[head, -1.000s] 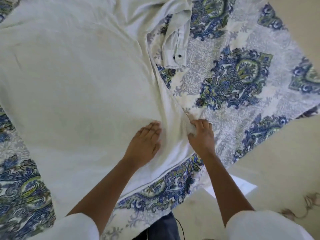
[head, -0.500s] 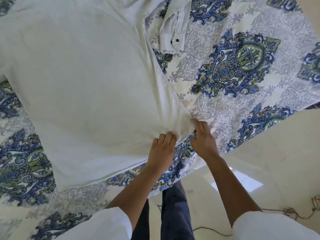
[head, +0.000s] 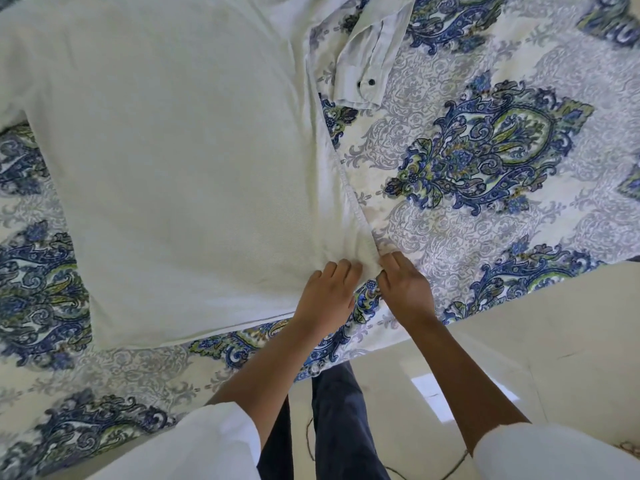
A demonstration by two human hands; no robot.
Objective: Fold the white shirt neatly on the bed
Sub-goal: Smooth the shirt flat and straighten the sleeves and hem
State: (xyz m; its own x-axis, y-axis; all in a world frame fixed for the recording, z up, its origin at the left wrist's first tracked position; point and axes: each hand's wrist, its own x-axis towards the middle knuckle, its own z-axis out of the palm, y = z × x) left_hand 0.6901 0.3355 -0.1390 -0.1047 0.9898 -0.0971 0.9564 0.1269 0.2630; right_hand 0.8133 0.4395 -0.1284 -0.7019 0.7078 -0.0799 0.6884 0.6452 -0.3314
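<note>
Inventory: one white shirt [head: 173, 161], one bed [head: 519, 57], two hands. Shirt lies spread flat on the bed's blue-and-green patterned cover, back panel smooth, hem close to the near edge of the bed. One sleeve [head: 370, 53] lies bunched just beside the shirt's body on the far right and shows one dark button [head: 371, 81] at the cuff. Side seam runs straight down to the near right corner of the shirt, where the cloth gathers into small creases. Grip of the right hand [head: 405, 289] is closed on that corner, pinching the seam edge. Fingers of the left hand [head: 325, 296] lie on the cloth just beside the corner; whether this grip holds any cloth cannot be told. Pale floor [head: 536, 341] borders the bed.
</note>
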